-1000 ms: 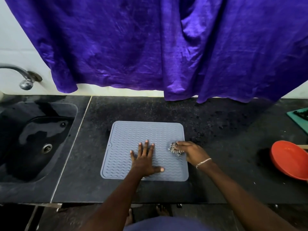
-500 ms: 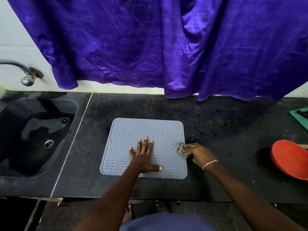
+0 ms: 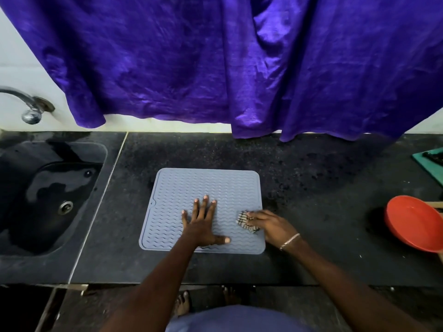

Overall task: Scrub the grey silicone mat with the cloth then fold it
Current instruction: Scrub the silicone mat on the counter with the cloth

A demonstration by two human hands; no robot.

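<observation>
The grey silicone mat (image 3: 191,188) lies flat on the dark counter (image 3: 311,188), its ribbed wavy surface up. My left hand (image 3: 202,226) rests flat on the mat's near middle, fingers spread, holding nothing. My right hand (image 3: 268,224) is at the mat's right edge, closed on a small checked cloth (image 3: 244,221) that it presses onto the mat surface. Most of the cloth is hidden under my fingers.
A black sink (image 3: 48,195) with a tap (image 3: 28,106) is on the left. A purple curtain (image 3: 239,63) hangs behind the counter. A red bowl (image 3: 412,224) sits at the right, with a green board (image 3: 429,161) beyond it. The counter's front edge is near my body.
My right hand slid the cloth right to the mat's edge, then back left onto the mat. My left hand stayed pressed flat on the mat.
</observation>
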